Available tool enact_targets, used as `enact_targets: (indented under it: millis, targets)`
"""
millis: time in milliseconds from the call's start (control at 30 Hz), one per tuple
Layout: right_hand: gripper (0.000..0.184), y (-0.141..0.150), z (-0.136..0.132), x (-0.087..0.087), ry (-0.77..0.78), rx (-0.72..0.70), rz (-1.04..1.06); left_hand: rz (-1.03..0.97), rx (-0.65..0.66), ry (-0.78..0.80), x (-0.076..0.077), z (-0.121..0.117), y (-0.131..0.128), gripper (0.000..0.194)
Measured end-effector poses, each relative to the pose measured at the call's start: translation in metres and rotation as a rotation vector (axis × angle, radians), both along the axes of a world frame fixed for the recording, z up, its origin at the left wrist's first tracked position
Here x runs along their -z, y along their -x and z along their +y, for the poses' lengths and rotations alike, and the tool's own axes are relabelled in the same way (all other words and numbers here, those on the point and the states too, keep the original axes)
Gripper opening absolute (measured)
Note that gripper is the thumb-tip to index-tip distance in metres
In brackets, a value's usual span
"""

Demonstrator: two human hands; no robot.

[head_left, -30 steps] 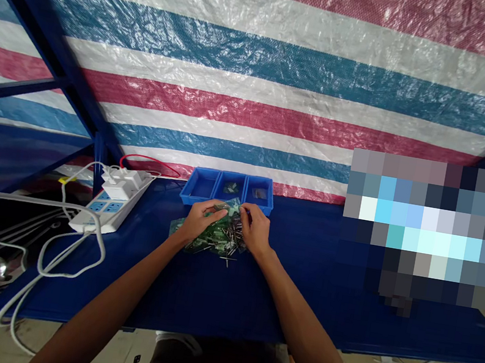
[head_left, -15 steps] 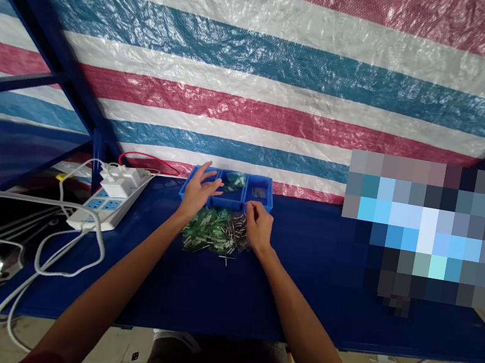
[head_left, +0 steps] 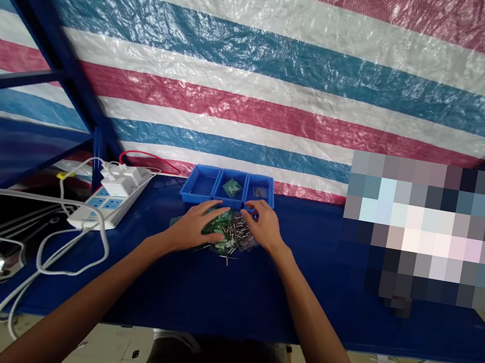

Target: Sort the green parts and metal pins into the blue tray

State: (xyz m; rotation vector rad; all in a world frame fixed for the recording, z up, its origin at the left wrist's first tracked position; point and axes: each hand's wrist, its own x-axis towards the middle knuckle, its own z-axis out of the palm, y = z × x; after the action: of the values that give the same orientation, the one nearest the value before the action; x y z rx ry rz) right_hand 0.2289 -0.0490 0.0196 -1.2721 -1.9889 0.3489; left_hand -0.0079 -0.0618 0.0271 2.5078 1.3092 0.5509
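Clock centred on the pile, 12 = away from the wearer. Pile sits on the blue tabletop (head_left: 296, 302): green plastic packets (head_left: 222, 225) on the 9 side, loose thin metal rods (head_left: 239, 234) on the 3 side, a few crossed at 5.

Left hand (head_left: 194, 227) is over the packets, fingers spread, no pinch visible. Right hand (head_left: 265, 225) is at 2, by the rods, thumb and index bent towards each other; can't tell if they pinch anything.

Tray (head_left: 183, 192) at 12, three compartments. Middle one holds a green packet (head_left: 232, 188), right one some small pieces (head_left: 260, 192), too small to ID.

My read: step in hand is picking from the pile. Next move calls for freeing one item from the tangle with a fingertip pinch, without dragging neighbours. Anything going into the tray needs lifting over its near wall.

Room: most towards 6 and 3. Tight at 12, striped tarp (head_left: 244, 114) right behind tray. Power strip (head_left: 100, 213) at 9, white cable (head_left: 106, 248) looped near the left forearm, snag risk. Near table edge at 6, well apart from pile.
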Motion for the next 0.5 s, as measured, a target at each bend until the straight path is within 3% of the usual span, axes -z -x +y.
enact_targets:
  millis: [67,133,200,300,500]
  targets:
    - [0.053,-0.004,-0.013,0.002,0.002,-0.152,-0.16,0.122,0.018,-0.014,0.01,-0.009,0.009,0.087]
    - [0.089,-0.006,-0.029,0.009,0.016,-0.241,-0.322,0.199,0.02,-0.031,0.02,-0.016,0.018,0.096]
    - [0.113,-0.005,-0.043,0.018,0.043,-0.311,-0.456,0.256,0.017,-0.038,0.028,-0.018,0.024,0.101]
    - [0.114,-0.001,-0.048,0.03,0.092,-0.327,-0.564,0.301,0.01,-0.031,0.036,-0.017,0.027,0.104]
    - [0.102,0.006,-0.031,0.037,0.065,-0.262,-0.565,0.309,-0.029,-0.024,0.04,-0.01,0.022,0.101]
